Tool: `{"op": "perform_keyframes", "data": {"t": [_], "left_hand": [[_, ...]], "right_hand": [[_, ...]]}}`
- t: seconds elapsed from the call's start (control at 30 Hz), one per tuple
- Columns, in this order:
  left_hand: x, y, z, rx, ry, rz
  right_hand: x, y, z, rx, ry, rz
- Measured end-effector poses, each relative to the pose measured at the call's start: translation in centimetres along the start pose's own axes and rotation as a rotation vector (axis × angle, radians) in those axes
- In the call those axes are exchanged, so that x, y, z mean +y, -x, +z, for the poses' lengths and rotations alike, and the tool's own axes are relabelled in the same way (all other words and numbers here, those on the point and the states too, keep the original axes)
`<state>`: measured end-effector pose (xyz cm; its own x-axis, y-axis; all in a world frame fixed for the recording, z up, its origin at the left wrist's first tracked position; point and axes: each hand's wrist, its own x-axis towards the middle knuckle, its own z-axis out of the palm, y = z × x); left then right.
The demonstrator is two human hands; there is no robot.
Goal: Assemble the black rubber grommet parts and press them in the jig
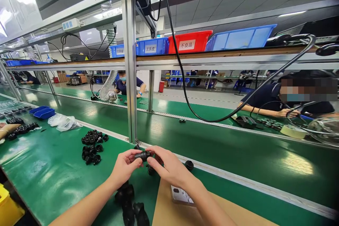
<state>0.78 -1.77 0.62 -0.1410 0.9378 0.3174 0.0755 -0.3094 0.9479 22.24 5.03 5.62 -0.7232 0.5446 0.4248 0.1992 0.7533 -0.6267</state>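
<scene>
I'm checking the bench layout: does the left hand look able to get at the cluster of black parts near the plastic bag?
Probably yes: only green bench surface shows between the left hand and the cluster. It holds a black piece, so may need to free its grip first.

Inspection note: shelf, containers and fittings around the left hand (123, 169).
A metal post (129, 77) is standing just beyond the hand. Above and beyond it, a shelf (227, 53) is carrying blue bins (238, 39) and, upper right, a red bin (202, 40). A black cable (212, 121) is hanging in a loop to the hand's right. Well to its left, a clear plastic bag (66, 123) is lying beside blue trays (45, 113); lower left, a yellow container (9, 206) is showing. Far right, a masked co-worker (261, 99) is leaning forward.
</scene>
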Motion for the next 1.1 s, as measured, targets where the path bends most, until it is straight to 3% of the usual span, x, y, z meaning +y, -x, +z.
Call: {"op": "perform_keyframes", "data": {"t": [0.3, 0.5, 0.63, 0.7, 0.83, 0.9, 1.0, 1.1], "left_hand": [[0.2, 0.3, 0.2, 0.014, 0.078, -0.029], [0.3, 0.2, 0.0, 0.001, 0.080, -0.077], [0.1, 0.2, 0.1, -0.013, 0.094, -0.106], [0.1, 0.3, 0.2, -0.004, 0.084, -0.088], [0.2, 0.8, 0.4, 0.073, 0.032, 0.026], [0.3, 0.9, 0.4, 0.107, 0.004, 0.074], [0.4, 0.6, 0.3, 0.111, 0.001, 0.080], [0.5, 0.3, 0.2, 0.097, 0.032, 0.030]], "right_hand": [[1.0, -0.4, 1.9, 0.080, -0.126, -0.010], [2.9, -0.7, 2.5, 0.185, 0.031, -0.448], [3.0, -0.6, 2.1, 0.186, 0.111, -0.536], [2.5, -0.5, 2.0, 0.161, 0.056, -0.445], [1.4, -0.5, 2.7, 0.104, -0.197, 0.036], [1.2, -0.8, 3.2, 0.065, -0.358, 0.205], [1.0, -1.0, 3.3, 0.016, -0.470, 0.279], [0.8, -0.6, 2.4, -0.028, -0.446, 0.234]]}}
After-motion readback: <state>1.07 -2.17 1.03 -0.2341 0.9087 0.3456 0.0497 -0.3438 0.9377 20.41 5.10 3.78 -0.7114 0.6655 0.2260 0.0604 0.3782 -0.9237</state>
